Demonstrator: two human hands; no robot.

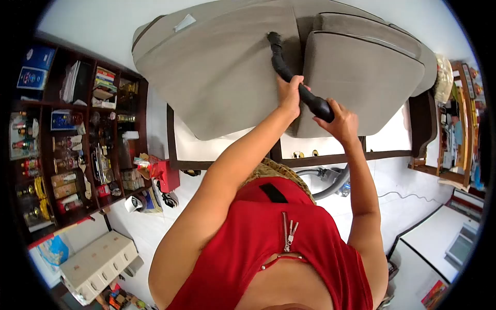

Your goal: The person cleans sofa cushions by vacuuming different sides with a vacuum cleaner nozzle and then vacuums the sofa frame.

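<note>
Here the black tube [280,64] is held aslant over the sofa, its tip [273,37] brought to the upper part of the left cushion [217,72], near the gap beside the right cushion [367,77]. Its middle is ringed by the left hand [290,96], fingers wrapped around; its thick end [321,109] is clasped by the right hand [340,120]. No slack is seen in either grip, though how hard the tube is squeezed cannot be told.

Now for the trouble spots! The fabric could be snagged or sucked up if the tip is pressed too steeply. The left cushion, apparently loose, could be shoved askew on the sofa frame [173,135] by a hard push. The tip could be wedged if it is driven sideways into that gap. And down below, the grey hose [336,185] could be tugged, or the thin cable [408,196] caught underfoot, if a long reach is made.

What is being missed from this angle? Contact between tip and fabric cannot be confirmed, so small is that end. The underside of both palms is hidden, and any join between tube and hose is masked by the right hand and arm. The machine [326,178] is partly covered by the body, and the feet are not shown.
</note>
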